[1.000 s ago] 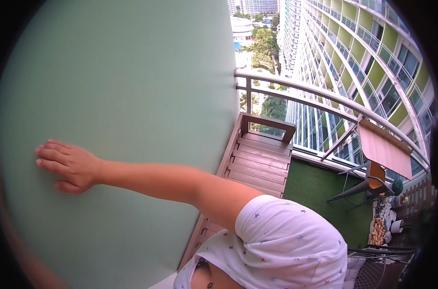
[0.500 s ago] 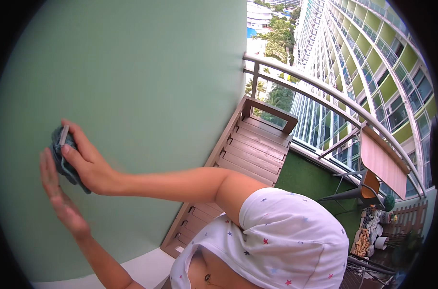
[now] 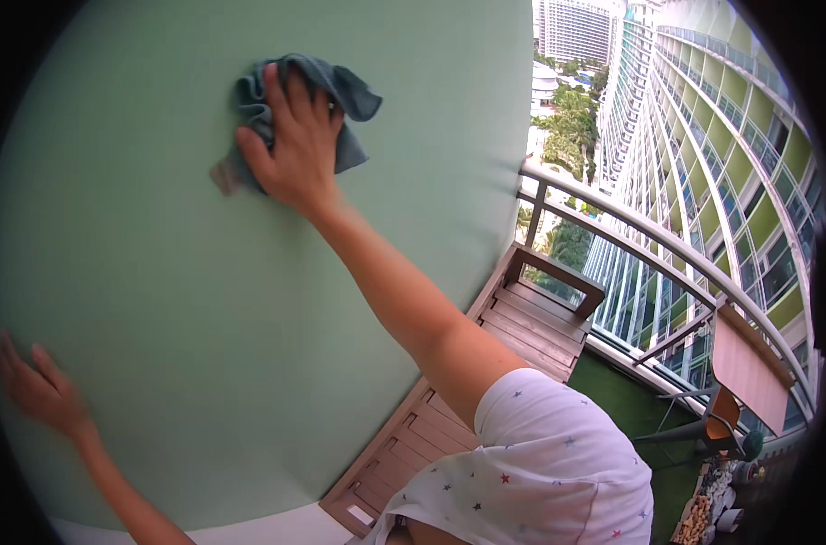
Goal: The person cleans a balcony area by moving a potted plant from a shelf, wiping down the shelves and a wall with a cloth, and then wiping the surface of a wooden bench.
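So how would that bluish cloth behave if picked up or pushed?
The cloth would probably hang floppy, given its soft folds. Its thin edges suggest it is light. Pushed, it may bunch: it lies crumpled under the right hand.

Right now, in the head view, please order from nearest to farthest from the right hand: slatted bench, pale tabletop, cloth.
1. Cloth, under the right hand, on the wall.
2. Slatted bench, lower right, along the wall.
3. Pale tabletop, far right.

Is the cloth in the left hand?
No, the cloth is under the right hand, against the green wall.
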Motion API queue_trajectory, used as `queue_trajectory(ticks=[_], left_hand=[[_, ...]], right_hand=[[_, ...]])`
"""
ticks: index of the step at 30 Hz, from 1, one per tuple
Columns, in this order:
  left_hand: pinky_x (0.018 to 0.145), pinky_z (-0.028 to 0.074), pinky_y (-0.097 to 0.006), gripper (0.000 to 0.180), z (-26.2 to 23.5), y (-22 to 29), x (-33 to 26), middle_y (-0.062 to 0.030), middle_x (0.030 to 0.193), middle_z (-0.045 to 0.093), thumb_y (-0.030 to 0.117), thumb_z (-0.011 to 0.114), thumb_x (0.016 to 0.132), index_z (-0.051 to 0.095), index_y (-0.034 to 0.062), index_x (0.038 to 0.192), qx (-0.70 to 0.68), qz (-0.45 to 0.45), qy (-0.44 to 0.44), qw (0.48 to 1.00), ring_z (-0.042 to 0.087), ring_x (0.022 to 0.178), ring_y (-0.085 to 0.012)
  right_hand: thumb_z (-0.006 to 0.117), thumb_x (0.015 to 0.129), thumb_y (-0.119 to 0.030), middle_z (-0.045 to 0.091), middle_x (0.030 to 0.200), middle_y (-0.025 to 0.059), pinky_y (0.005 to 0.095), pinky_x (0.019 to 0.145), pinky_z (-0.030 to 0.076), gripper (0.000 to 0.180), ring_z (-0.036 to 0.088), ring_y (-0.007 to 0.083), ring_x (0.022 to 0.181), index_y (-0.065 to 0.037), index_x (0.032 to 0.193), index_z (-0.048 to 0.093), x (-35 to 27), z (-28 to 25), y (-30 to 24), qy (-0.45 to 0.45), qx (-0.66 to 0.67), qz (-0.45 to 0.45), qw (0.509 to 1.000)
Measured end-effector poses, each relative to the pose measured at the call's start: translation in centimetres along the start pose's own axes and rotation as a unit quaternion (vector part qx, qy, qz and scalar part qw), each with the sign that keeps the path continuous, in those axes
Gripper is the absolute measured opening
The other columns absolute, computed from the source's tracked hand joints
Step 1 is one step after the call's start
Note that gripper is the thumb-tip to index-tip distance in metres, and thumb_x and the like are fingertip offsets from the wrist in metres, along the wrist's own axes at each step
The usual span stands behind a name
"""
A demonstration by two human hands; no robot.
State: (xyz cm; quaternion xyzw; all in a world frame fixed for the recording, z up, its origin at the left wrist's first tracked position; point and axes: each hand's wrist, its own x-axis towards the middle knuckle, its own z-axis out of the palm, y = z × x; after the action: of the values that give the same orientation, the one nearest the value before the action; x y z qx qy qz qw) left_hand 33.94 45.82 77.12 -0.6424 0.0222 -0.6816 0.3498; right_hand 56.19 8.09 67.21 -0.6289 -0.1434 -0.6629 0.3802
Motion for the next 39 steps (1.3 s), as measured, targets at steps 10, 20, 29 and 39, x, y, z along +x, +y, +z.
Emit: queue_trajectory(ticks=[10, 20, 29, 39], left_hand=[[0.103, 0.034, -0.046, 0.043, -0.2, 5.0, 0.2, -0.0136, 0.142, 0.043, 0.028, 0.04, 0.1, 0.044, 0.0084, 0.138, -0.029, -0.02, 0.027, 0.999, 0.041, 0.13, -0.0334], [0.108, 0.026, -0.049, 0.045, -1.8, 8.1, 0.7, -0.0128, 0.146, 0.037, 0.026, 0.036, 0.099, 0.039, 0.0094, 0.141, -0.007, -0.082, -0.006, 0.997, 0.032, 0.137, -0.0311], [0.109, 0.025, -0.05, 0.047, -2.5, 8.2, 1.4, -0.0121, 0.148, 0.034, 0.026, 0.036, 0.098, 0.037, 0.01, 0.142, 0.0, -0.1, -0.009, 0.995, 0.03, 0.138, -0.0307], [0.109, 0.026, -0.049, 0.046, -3.4, 5.8, 1.5, -0.0123, 0.148, 0.034, 0.027, 0.037, 0.099, 0.039, 0.0092, 0.141, -0.032, -0.05, -0.053, 0.997, 0.031, 0.137, -0.0313]], right_hand=[[0.046, 0.092, -0.04, 0.041, 0.139, 0.0124, 0.0528, 0.109, 0.02, 0.052, 0.031, 0.0354, 0.13, -0.011, 0.135, 0.047, -2.7, 2.3, -11.9, -0.089, 0.126, -0.077, 0.985], [0.046, 0.091, -0.047, 0.037, 0.143, 0.0147, 0.0609, 0.107, 0.011, 0.067, 0.028, 0.0404, 0.132, -0.008, 0.143, 0.034, 5.6, -1.5, 7.7, -0.044, -0.072, -0.012, 0.996], [0.058, 0.08, -0.045, 0.041, 0.136, 0.0163, 0.0522, 0.11, 0.021, 0.072, 0.034, 0.0426, 0.124, -0.004, 0.136, 0.042, 9.4, 2.9, -10.8, -0.025, 0.117, -0.213, 0.97], [0.054, 0.086, -0.033, 0.048, 0.128, 0.0139, 0.0473, 0.104, 0.027, 0.052, 0.041, 0.0354, 0.117, -0.01, 0.132, 0.051, 16.1, 0.6, 6.7, 0.009, 0.098, -0.275, 0.956]])
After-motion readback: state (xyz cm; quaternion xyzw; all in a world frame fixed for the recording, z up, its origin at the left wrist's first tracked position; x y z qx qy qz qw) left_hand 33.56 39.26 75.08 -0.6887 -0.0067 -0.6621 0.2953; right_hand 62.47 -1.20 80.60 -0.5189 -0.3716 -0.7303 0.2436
